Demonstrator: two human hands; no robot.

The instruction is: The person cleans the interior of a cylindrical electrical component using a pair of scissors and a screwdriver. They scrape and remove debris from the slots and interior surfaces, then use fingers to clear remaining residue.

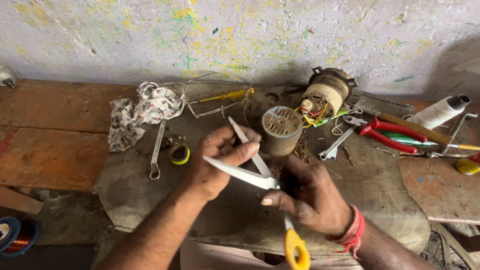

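The left hand [212, 162] pinches a thin white strip [235, 171] between open scissors [270, 182], gripped at the pivot by the right hand [307, 197]; the strip looks light, flimsy, best held near the blades.

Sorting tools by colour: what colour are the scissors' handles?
Yellow, on the scissors; head view shows it best.

Bare forearms; red thread band [352, 231] on right wrist
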